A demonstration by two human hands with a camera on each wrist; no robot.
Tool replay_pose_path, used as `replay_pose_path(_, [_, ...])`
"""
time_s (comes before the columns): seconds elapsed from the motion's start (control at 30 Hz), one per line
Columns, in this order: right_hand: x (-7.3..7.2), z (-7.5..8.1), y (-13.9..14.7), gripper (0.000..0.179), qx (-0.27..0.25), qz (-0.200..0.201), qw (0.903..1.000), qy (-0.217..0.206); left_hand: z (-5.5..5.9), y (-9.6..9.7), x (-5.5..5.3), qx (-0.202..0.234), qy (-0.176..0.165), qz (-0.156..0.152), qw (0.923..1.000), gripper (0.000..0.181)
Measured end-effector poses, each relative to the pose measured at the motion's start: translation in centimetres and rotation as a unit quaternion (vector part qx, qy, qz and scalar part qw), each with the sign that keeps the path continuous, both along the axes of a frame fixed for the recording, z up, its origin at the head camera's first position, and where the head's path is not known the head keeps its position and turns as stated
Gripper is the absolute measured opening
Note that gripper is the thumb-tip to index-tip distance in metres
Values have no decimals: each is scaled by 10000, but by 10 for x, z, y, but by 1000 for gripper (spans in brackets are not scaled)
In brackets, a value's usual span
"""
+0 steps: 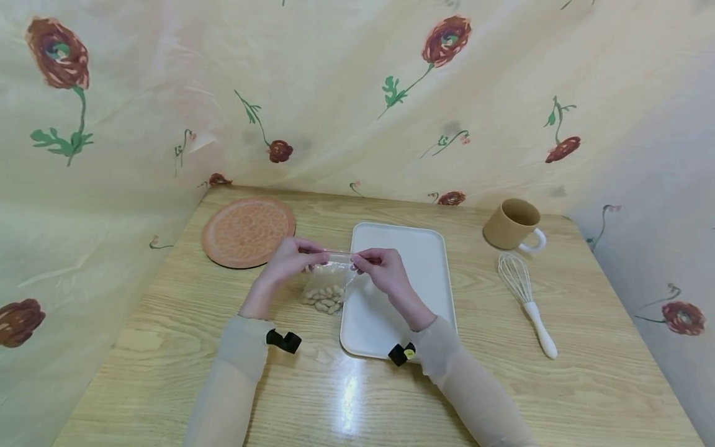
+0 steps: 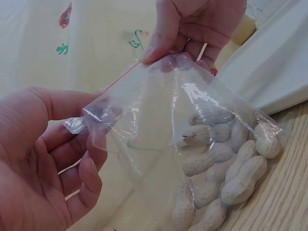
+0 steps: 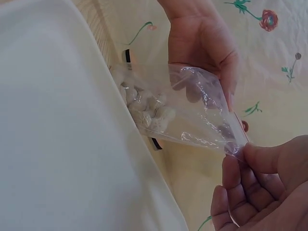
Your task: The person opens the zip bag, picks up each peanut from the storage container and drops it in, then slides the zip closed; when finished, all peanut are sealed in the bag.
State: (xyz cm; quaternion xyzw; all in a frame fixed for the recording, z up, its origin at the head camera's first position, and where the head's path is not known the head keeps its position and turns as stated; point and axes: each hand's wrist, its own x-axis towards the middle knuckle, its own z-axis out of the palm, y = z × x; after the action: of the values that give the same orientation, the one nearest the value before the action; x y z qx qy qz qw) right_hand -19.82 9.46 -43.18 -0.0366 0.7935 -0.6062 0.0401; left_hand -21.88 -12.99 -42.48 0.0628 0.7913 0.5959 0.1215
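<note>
A clear zip bag (image 1: 333,273) with a red line along its top edge hangs between both hands, its mouth stretched straight. Several unshelled peanuts (image 2: 226,168) lie in the bottom of the bag, near the tabletop beside the white tray. My left hand (image 1: 292,257) pinches one top corner between thumb and fingers. At the other top corner, my right hand (image 1: 385,268) pinches the edge the same way, above the tray's left side. In the right wrist view the peanuts sit against the tray's rim. Whether the seal is closed, I cannot tell.
The white rectangular tray (image 1: 408,292) lies right of the bag. Behind the left hand is a round orange patterned mat (image 1: 248,231). Toward the right stand a tan mug (image 1: 509,223) with a white handle and a white whisk (image 1: 527,298). Flowered cloth (image 1: 335,93) hangs behind the wooden table (image 1: 313,397).
</note>
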Motion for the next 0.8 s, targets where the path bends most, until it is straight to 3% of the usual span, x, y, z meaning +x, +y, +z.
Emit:
replay_pose_path(0.23, [-1,-1,3,17,-47,32,9999,-97,2,-6,0,171,-294,133,9993,22])
replay_pose_path(0.8, [-2,-3,4,17,-8,97,9999,-127,7,-19,1,-254,-132,110,9995,19])
